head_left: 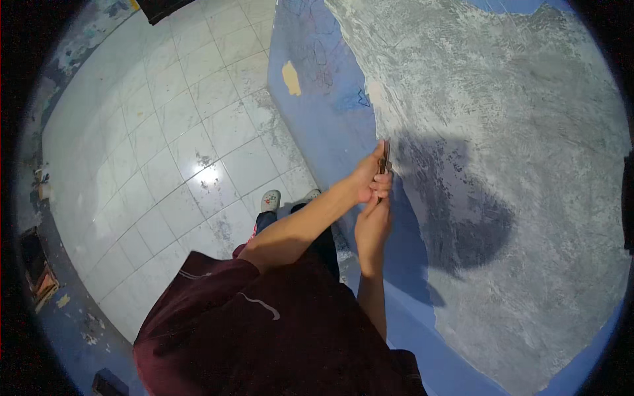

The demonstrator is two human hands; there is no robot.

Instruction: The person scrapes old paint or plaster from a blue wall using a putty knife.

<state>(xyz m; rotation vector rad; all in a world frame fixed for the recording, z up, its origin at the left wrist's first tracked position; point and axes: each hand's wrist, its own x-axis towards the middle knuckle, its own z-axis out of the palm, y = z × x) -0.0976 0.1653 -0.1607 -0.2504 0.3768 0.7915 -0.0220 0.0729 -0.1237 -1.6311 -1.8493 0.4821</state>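
Observation:
Both my hands are raised together in front of the wall, closed round a scraper (387, 149) seen nearly edge-on. My left hand (365, 179) grips it higher up, with the thumb along the tool. Just below, my right hand (374, 224) wraps the lower end of the handle, fingers touching the left hand. The thin blade points up beside the border between blue paint and a rough grey-white patch (528, 145). Whether its edge touches the wall I cannot tell. Most of the handle is hidden by my fingers.
Blue painted wall (317, 119) with scribbles and a cream spot runs along the left of the patch. Pale, stained floor tiles (165, 158) spread to my left. A grey clog (271, 200) shows on my foot. Dark objects (39, 267) stand at the far left.

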